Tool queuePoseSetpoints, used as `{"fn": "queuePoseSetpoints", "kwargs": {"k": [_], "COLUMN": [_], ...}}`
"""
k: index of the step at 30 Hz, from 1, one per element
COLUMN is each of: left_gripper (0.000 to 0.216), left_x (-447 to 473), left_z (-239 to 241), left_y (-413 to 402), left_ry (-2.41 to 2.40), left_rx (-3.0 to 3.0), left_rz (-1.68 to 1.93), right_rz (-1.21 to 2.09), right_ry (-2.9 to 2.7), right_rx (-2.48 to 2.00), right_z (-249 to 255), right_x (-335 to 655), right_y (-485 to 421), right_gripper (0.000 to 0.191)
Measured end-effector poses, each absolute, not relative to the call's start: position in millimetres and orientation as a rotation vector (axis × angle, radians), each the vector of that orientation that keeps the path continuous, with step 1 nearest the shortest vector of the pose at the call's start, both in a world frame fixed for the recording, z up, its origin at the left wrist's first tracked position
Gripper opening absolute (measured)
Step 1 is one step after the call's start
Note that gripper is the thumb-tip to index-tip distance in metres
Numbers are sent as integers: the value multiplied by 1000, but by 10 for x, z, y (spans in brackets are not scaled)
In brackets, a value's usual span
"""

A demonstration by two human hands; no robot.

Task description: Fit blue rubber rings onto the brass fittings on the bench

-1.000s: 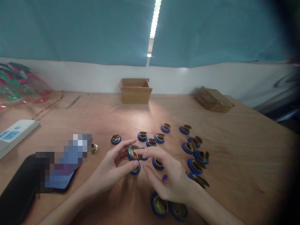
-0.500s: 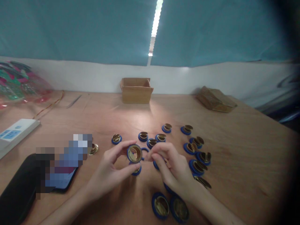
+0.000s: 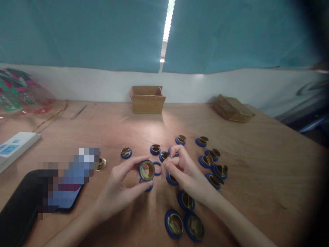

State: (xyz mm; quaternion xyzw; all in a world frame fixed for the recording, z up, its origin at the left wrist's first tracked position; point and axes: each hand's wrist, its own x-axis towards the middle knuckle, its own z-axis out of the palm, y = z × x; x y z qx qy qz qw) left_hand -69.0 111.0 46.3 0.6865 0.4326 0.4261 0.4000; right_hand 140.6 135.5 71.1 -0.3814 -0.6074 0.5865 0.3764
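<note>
My left hand (image 3: pixel 118 185) grips a round gold metal fitting with a blue ring (image 3: pixel 147 171) between thumb and fingers, its hollow side facing me. To its right, my right hand (image 3: pixel 186 175) is closed in a pinch above the table; whatever may be between its fingertips is too small to make out. A loose blue ring (image 3: pixel 156 162) lies between the hands. Below the held fitting, another blue-ringed fitting (image 3: pixel 149 188) is partly covered by my left thumb. Several similar fittings with raised gold flaps, such as one at the lower front (image 3: pixel 174 224), lie around my right hand.
An open cardboard box (image 3: pixel 147 104) stands at the back, with a second brown box (image 3: pixel 232 109) to its right. On the left are a phone (image 3: pixel 69 202), a black case (image 3: pixel 19 206), a white power strip (image 3: pixel 19 147), a gold piece (image 3: pixel 101 164) and plastic bottles (image 3: pixel 31 96).
My right hand has shifted slightly up and left, its fingers more curled. My left hand still holds the fitting, almost unmoved. The whole view has shifted a little.
</note>
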Motion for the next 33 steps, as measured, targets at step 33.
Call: {"fn": "queuePoseSetpoints", "kwargs": {"k": [33], "left_gripper": [51], "left_x": [-707], "left_z": [486], "left_y": [1136], "left_ry": [1089], "left_rx": [2076], "left_rz": [1151], "right_rz": [1536], "right_ry": [-1660], "right_rx": [-992], "right_z": [762], "right_x": [1471], "right_y": [1426], "right_gripper": [33]}}
